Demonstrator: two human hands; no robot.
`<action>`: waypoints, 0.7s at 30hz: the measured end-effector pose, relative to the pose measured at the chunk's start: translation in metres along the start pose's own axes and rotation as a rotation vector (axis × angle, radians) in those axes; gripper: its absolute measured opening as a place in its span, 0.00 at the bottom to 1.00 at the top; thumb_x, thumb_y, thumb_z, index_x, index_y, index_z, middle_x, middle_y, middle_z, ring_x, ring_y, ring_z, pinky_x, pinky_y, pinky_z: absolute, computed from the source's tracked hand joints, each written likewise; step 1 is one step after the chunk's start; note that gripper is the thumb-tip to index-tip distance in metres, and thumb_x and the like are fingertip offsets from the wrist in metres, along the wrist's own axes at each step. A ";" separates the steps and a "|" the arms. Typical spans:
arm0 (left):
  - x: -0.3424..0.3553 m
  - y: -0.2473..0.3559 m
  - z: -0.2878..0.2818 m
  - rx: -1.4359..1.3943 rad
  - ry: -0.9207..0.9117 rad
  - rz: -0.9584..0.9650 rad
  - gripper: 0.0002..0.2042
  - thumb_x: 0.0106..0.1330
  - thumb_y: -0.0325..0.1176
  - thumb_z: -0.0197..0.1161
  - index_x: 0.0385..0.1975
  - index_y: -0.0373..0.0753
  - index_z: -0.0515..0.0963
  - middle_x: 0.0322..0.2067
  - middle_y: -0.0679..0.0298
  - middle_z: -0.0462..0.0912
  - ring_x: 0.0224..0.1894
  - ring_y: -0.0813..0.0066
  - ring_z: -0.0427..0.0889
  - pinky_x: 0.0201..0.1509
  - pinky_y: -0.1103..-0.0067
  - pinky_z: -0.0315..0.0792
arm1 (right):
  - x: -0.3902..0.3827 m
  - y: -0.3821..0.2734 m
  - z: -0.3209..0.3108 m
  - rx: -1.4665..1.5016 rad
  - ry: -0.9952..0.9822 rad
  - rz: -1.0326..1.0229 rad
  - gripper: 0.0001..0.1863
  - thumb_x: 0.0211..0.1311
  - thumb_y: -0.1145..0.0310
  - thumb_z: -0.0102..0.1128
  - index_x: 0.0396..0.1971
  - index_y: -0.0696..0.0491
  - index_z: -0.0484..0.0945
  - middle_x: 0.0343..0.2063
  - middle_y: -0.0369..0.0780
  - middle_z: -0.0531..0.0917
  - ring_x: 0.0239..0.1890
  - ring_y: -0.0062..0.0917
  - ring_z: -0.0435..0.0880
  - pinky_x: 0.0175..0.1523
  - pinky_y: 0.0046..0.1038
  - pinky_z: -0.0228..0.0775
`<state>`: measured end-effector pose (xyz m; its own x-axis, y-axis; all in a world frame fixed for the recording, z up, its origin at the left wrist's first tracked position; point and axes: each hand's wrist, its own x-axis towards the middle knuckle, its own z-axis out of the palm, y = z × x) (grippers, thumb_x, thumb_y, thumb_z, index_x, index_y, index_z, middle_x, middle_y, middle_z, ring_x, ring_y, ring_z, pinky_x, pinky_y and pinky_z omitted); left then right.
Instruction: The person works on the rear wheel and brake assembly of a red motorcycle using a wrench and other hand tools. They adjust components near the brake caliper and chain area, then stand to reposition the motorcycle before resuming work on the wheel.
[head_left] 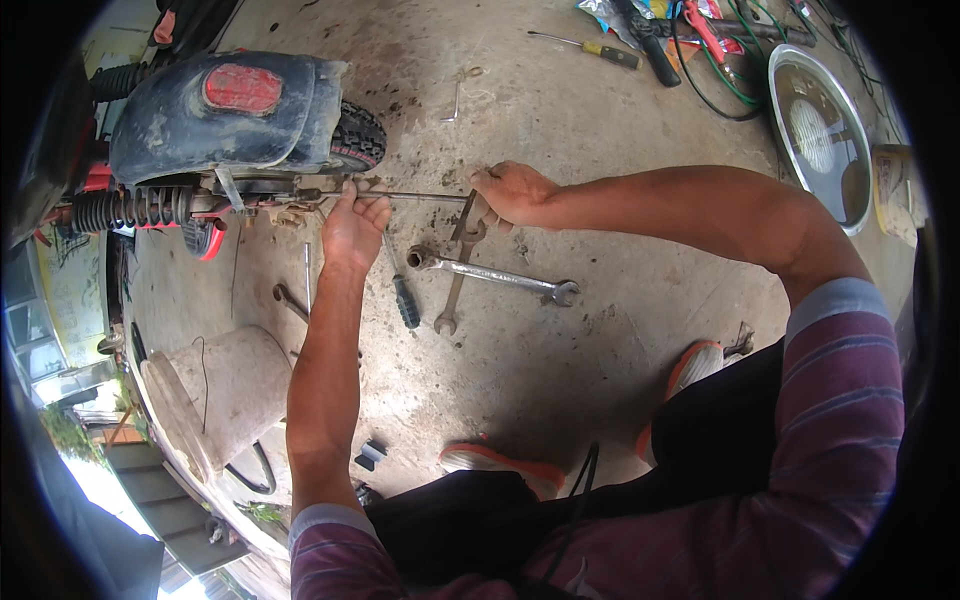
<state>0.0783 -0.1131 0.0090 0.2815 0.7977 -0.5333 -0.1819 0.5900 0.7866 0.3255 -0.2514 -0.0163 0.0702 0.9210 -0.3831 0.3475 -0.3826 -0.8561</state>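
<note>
My right hand (515,195) is closed round the handle end of a long thin metal T-handle wrench (425,196). Its shaft runs left to the hardware beside the wheel (357,138) of a small vehicle. My left hand (352,228) has its fingers bent round the shaft near that end, which they partly hide. Above them is a muddy black mudguard (230,125) with a red reflector (243,90). A coil-spring shock absorber (135,210) lies to the left. Just below my right hand, a rusty open-ended wrench (458,285) lies under a shiny combination wrench (495,275).
A dark-handled screwdriver (406,302) and another wrench (290,300) lie near my left forearm. A whitish bucket (225,385) lies on its side at left. Toward the far right are a yellow-handled screwdriver (610,54), cables (735,92) and a metal basin (855,185).
</note>
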 end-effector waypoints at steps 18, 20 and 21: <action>-0.004 0.002 -0.001 -0.013 -0.040 0.008 0.11 0.73 0.40 0.50 0.38 0.39 0.73 0.36 0.56 0.82 0.31 0.73 0.79 0.34 0.78 0.76 | -0.017 -0.017 -0.022 -0.361 -0.055 -0.602 0.21 0.64 0.50 0.54 0.41 0.55 0.74 0.34 0.42 0.79 0.36 0.35 0.82 0.42 0.37 0.74; -0.001 0.003 -0.006 -0.067 -0.083 -0.002 0.12 0.74 0.40 0.49 0.39 0.39 0.73 0.36 0.56 0.82 0.31 0.72 0.79 0.34 0.78 0.76 | -0.010 -0.017 -0.021 0.038 -0.268 -0.235 0.22 0.67 0.49 0.50 0.42 0.56 0.74 0.33 0.41 0.80 0.32 0.30 0.82 0.37 0.33 0.75; 0.001 0.003 -0.008 -0.093 -0.105 -0.007 0.12 0.74 0.40 0.49 0.39 0.38 0.73 0.36 0.56 0.82 0.31 0.72 0.79 0.34 0.78 0.76 | -0.008 -0.018 -0.016 0.285 -0.282 -0.054 0.24 0.68 0.47 0.49 0.40 0.56 0.75 0.30 0.39 0.80 0.29 0.28 0.82 0.36 0.31 0.75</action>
<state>0.0707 -0.1093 0.0087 0.3793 0.7789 -0.4994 -0.2651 0.6086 0.7479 0.3340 -0.2506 0.0079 -0.2137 0.8994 -0.3814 0.0682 -0.3757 -0.9242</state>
